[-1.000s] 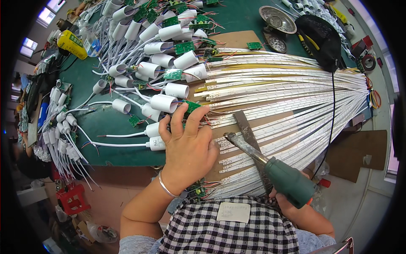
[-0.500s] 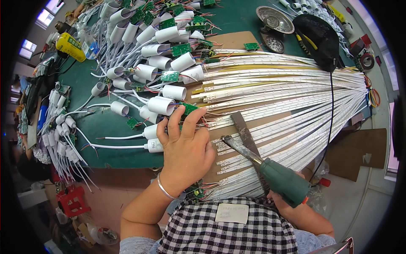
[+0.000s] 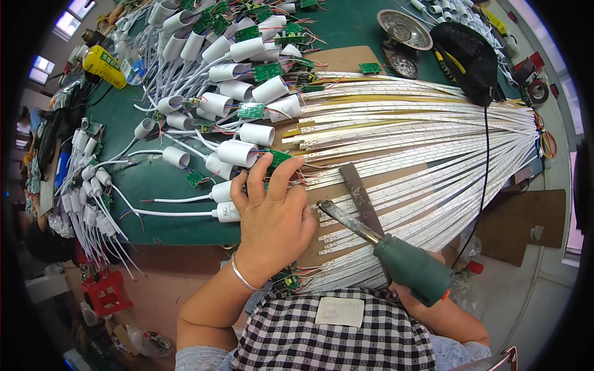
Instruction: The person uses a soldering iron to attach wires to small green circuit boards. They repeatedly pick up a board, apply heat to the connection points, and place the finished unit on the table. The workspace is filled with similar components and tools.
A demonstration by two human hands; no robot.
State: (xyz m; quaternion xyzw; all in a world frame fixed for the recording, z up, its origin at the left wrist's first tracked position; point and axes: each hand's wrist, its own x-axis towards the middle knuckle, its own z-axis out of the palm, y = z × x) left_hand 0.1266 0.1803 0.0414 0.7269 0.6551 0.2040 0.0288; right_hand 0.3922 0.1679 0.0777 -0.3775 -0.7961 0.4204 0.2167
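My left hand [image 3: 272,213] reaches over the ends of the LED strips, fingers bent. Its index and middle fingertips rest at the two ends of a small green circuit board [image 3: 279,156]; the thumb is tucked under and mostly hidden. Thin wires run from the board beside the fingers, close to a white lamp cap [image 3: 236,153]. My right hand [image 3: 405,295] is wrapped round the green handle of a soldering iron [image 3: 411,266]. The iron's dark tip points up and left, just above the strip ends and apart from the left hand. A dark flat bar [image 3: 359,195] lies across the white LED strips [image 3: 396,157].
White caps with cables and boards [image 3: 216,71] crowd the far left of the green table [image 3: 179,222]. A metal dish [image 3: 405,29] and a black cloth bag [image 3: 467,59] stand at the back. A black cord [image 3: 486,161] crosses the strips. A red stool [image 3: 106,292] stands lower left.
The soldering iron has shifted slightly left and down, its tip a little nearer my left hand. The left hand stays at the circuit board.
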